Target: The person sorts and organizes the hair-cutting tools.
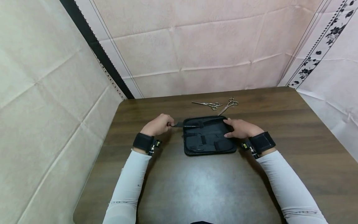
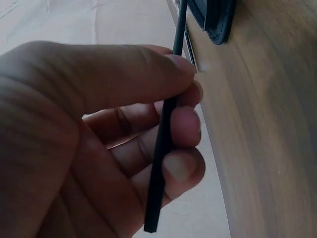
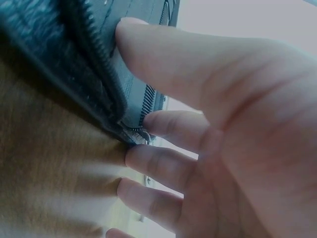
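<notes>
A black zip case (image 1: 212,138) lies open on the table, its inside showing loops and a small pocket. My left hand (image 1: 158,125) is at its left side and pinches a thin, flat black comb-like tool (image 2: 159,148) between thumb and fingers. The far end of this tool reaches over the case's upper left part, by a loop. My right hand (image 1: 242,128) holds the case's right edge. In the right wrist view its thumb (image 3: 136,49) lies on the inner side, and its other fingers are outside the zipper (image 3: 101,59), low by the tabletop.
Beyond the case lie two pairs of silver scissors, one pair (image 1: 213,105) pointing left, the other pair (image 1: 230,104) with its tip at the case's back edge. The wooden table (image 1: 134,186) ends at a pale cloth (image 1: 212,53) behind and at the sides.
</notes>
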A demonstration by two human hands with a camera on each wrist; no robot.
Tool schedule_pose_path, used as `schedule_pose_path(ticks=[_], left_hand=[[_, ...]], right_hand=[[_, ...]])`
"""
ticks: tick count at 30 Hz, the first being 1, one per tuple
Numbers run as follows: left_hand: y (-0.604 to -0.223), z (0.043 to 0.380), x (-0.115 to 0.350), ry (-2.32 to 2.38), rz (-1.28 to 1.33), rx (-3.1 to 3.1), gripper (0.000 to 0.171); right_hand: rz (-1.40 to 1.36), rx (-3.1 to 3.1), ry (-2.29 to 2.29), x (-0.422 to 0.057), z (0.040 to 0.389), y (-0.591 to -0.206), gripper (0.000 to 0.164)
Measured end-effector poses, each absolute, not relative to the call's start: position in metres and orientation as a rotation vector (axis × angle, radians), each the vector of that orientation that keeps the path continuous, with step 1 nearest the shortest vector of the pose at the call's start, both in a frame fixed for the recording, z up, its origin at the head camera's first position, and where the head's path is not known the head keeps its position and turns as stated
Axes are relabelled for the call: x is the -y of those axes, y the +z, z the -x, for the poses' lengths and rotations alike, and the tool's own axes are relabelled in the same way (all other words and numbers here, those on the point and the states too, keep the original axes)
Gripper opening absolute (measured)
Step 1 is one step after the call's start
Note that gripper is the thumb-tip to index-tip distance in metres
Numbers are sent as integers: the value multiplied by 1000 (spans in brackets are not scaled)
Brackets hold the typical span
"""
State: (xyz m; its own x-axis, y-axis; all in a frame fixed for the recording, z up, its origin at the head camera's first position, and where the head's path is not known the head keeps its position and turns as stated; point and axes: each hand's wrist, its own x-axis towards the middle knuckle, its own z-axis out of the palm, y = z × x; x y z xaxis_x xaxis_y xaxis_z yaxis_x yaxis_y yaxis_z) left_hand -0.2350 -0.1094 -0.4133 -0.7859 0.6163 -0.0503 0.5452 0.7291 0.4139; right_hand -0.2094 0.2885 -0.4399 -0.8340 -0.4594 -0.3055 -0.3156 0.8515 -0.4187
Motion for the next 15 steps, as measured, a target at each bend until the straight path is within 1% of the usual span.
schedule_pose_path(ticks=[5,11,15], left_hand=[[-412,232,107,546,-927,-2781,17],[-407,228,103,542,-893,-2771,21],[-403,225,98,573,-933,-2715,31]], right_hand=[[567,-2618,-496,-288,211,-443,79],[568,-2617,-488,-288,212,-444,80],[572,-2622,-488,-288,212,-443,81]])
